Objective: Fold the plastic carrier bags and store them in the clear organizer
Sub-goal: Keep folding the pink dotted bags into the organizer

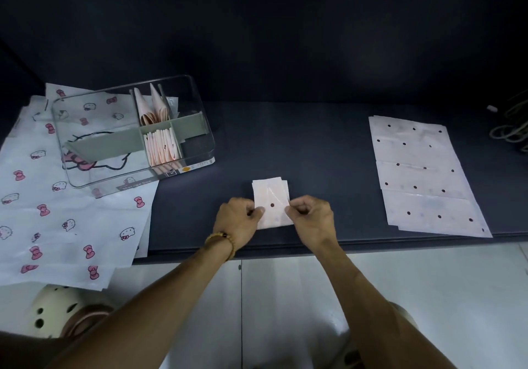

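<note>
I have the half-folded bag (pixel 273 203) lying near the front edge of the dark table (pixel 314 151), about midway along it. My left hand (pixel 238 220) pinches its left edge and my right hand (pixel 310 217) pinches its right edge, fingers closed on the plastic on both sides. It's thin, pale film with dark dots: I judge it feather-light, limp and slippery, likely to spring open if I let go, so I'd keep both side edges nipped and press each crease flat against the table. The clear organizer (pixel 134 131) sits toward the back left corner, resting partly on printed bags (pixel 57 211), with folded bags (pixel 163 148) already standing in its middle compartments. More dotted bags (pixel 423 174) lie flat by the right edge, well apart from my hands
</note>
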`<state>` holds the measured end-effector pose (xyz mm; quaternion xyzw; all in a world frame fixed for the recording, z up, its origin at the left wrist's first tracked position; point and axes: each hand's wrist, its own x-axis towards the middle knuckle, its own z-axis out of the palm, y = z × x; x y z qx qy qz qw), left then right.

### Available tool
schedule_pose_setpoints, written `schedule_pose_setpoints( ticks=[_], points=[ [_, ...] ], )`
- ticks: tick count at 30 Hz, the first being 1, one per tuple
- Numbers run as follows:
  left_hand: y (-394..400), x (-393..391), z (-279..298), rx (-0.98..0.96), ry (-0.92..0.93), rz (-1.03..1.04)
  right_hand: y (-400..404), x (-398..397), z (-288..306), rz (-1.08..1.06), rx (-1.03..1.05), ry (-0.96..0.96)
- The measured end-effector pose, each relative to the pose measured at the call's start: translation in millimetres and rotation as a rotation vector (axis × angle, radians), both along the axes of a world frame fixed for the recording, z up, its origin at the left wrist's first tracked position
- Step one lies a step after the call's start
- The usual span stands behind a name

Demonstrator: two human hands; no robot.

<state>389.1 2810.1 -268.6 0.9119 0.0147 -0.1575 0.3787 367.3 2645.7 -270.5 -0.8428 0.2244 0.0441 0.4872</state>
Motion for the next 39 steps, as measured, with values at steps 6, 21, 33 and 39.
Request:
schedule_pose_setpoints(
  ticks=[6, 21, 33, 39],
  points=[
    [-11, 7, -2, 0.109, 0.044, 0.081, 8, 7, -1, 0.018, -0.205, 0.066],
    [-4, 23, -14, 0.406, -0.393, -0.647, -10, 23, 5, 0.182, -0.254, 0.053],
    [-22, 4, -18, 0.627, -0.470, -0.477, -4, -42, -37, 0.402, -0.793, -0.020],
    [-54, 4, -30, 0.467, -0.476, -0.766, -9, -41, -37, 0.468, -0.795, -0.002]
  ],
)
